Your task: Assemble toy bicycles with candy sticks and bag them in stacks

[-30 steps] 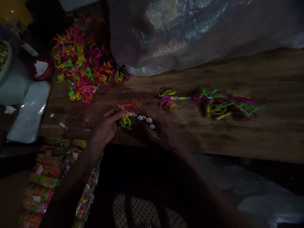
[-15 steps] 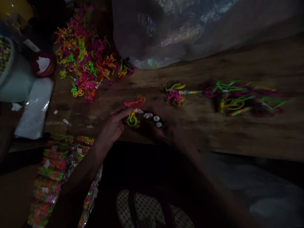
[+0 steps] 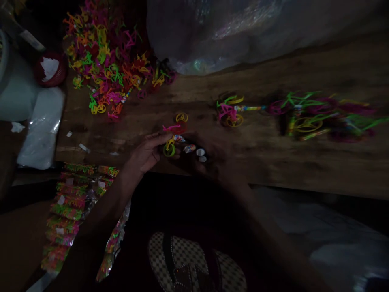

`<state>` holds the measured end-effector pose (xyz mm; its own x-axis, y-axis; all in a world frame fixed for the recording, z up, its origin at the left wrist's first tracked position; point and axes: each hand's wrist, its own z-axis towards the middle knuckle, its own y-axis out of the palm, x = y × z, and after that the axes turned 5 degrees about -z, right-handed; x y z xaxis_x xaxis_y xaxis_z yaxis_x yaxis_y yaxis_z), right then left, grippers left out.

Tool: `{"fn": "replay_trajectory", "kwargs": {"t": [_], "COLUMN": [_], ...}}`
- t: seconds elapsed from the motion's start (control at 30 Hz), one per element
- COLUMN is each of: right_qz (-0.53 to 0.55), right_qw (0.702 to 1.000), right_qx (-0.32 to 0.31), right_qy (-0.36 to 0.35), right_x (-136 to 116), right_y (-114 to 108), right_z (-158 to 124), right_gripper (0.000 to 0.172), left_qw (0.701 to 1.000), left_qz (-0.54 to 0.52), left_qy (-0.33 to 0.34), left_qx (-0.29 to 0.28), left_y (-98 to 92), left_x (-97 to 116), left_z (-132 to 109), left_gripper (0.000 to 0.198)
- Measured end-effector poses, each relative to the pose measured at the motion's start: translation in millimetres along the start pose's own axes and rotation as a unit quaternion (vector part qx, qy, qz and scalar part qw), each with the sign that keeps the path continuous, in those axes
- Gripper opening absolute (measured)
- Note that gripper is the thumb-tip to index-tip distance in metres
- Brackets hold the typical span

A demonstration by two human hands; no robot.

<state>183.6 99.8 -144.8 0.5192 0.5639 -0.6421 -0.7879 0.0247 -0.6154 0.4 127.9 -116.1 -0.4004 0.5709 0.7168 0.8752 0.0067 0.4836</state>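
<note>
In dim light over a wooden tabletop [image 3: 273, 162], I bring both hands together at its near edge around a small toy bicycle [image 3: 170, 140] of bright plastic. My left hand [image 3: 146, 156] pinches it by fingertips near the yellow-green wheel [image 3: 169, 150], with the pink frame [image 3: 172, 128] rising just above. My right hand [image 3: 209, 156], dark and blurred, is closed about a thin wrapped stick [image 3: 190, 149] that meets the toy at its right side; whether the stick is already seated in the frame I cannot tell. A loose yellow wheel [image 3: 181, 117] lies on the wood just beyond my fingers. I judge the step in hand to be joining stick and bicycle, a piece partway assembled. Farther right lies a finished-looking bicycle on its stick [image 3: 229, 113], and beyond it a blurred row of similar pieces [image 3: 322, 117]. At far left sits a heap of loose coloured parts [image 3: 106, 69], with a large clear plastic bag [image 3: 258, 32] behind. Packed strips of toys [image 3: 69, 207] lie below the table edge at my left, and a patterned sandal [image 3: 194, 263] shows beneath. The next move, I judge, calls for a firm hold with the left fingertips while the right presses the stick home, straight and without bending the thin frame.
</note>
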Motion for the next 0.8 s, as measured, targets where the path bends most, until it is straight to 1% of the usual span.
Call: {"fn": "replay_trajectory", "kwargs": {"t": [0.07,0.13,0.23,0.37,0.5,0.57,0.63,0.73,0.8], "right_qz": [-0.001,-0.003,-0.002,-0.015,-0.077,-0.104,-0.124,-0.145,-0.145], "right_qw": [1.000,0.999,0.997,0.996,0.991,0.990,0.989,0.987,0.988], "right_qx": [-0.005,-0.028,-0.068,-0.070,-0.093,-0.082,-0.067,-0.063,-0.055], "right_qy": [0.026,0.040,0.032,0.044,0.062,0.054,0.040,0.022,0.013], "right_x": [0,-1,-5,-10,-10,-8,-5,1,5], "right_y": [-1,-3,-9,-16,-20,-23,-25,-27,-25], "right_z": [0,1,5,6,3,1,1,0,-1], "right_gripper": [0.026,0.027,0.029,0.027,0.037,0.037,0.034,0.036,0.038], "left_qw": [1.000,1.000,0.999,0.999,0.999,0.998,0.997,0.993,0.991], "left_qz": [0.011,0.020,0.031,0.039,0.022,0.027,0.055,0.099,0.118], "left_qy": [-0.006,0.007,0.025,0.025,0.043,0.055,0.059,0.060,0.068], "left_qx": [-0.001,0.008,0.016,0.011,0.016,0.017,0.013,-0.004,-0.017], "left_y": [0.8,1.3,1.2,1.2,5.1,8.2,11.0,13.3,13.6], "left_x": [0,0,-1,-4,-10,-12,-9,1,8], "left_z": [1,0,0,0,1,0,-1,-1,3], "left_gripper": [0.013,0.016,0.021,0.023,0.024,0.026,0.032,0.043,0.042]}}
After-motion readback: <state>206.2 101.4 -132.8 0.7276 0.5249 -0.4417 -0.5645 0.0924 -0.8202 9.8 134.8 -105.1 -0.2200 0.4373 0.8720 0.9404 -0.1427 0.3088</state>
